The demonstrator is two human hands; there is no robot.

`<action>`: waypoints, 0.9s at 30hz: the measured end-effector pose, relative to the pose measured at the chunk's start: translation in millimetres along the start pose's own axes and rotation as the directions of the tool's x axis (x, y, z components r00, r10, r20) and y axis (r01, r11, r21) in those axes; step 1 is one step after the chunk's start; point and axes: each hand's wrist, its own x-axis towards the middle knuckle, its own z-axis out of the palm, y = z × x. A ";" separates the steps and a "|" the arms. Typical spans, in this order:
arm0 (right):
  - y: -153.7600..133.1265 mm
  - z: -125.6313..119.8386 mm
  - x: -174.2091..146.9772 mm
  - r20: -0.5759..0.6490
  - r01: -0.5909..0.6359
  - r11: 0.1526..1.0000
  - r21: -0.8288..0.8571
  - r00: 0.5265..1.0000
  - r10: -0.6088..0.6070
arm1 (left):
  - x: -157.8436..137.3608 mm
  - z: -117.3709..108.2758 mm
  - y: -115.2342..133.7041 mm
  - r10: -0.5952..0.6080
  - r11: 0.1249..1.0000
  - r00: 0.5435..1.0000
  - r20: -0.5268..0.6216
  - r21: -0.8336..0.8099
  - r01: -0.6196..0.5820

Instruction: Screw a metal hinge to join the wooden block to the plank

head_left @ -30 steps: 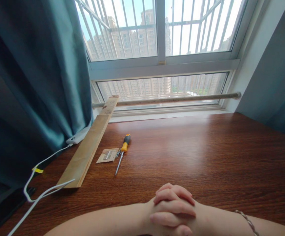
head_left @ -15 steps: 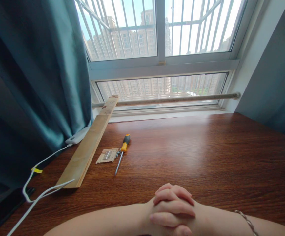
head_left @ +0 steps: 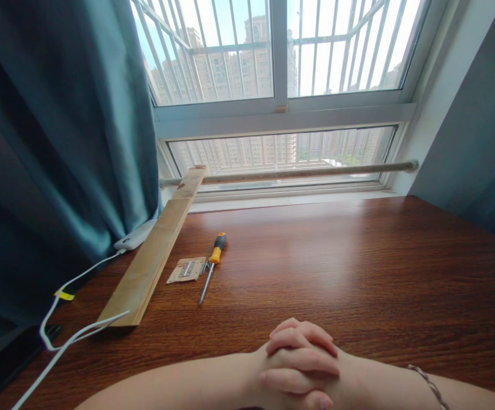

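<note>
My left hand (head_left: 273, 363) and my right hand (head_left: 324, 364) are clasped together at the near edge of the view, fingers interlaced and closed. No tool shows between them. Beyond them on the table lies a screwdriver (head_left: 218, 248) with a yellow and black handle, its tip pointing towards me. Left of it, a small metal hinge (head_left: 186, 269) rests on a thin square of wood or cardboard (head_left: 174, 275). A few screws (head_left: 205, 266) lie between that piece and the screwdriver shaft. A long wooden board (head_left: 155, 253) stretches away further left.
The brown wooden tabletop (head_left: 315, 267) meets a barred window. A horizontal rail (head_left: 307, 171) crosses before the glass, near the board's far end. A white power bank-like device (head_left: 136, 234) with a white cable (head_left: 46, 324) lies by the blue curtain (head_left: 80, 142).
</note>
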 end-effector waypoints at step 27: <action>-24.0 -26.0 18.0 0.036 0.231 0.963 0.142 0.971 -0.238 | 26.1 -19.7 5.4 0.446 0.867 0.772 0.452 -0.006 -0.497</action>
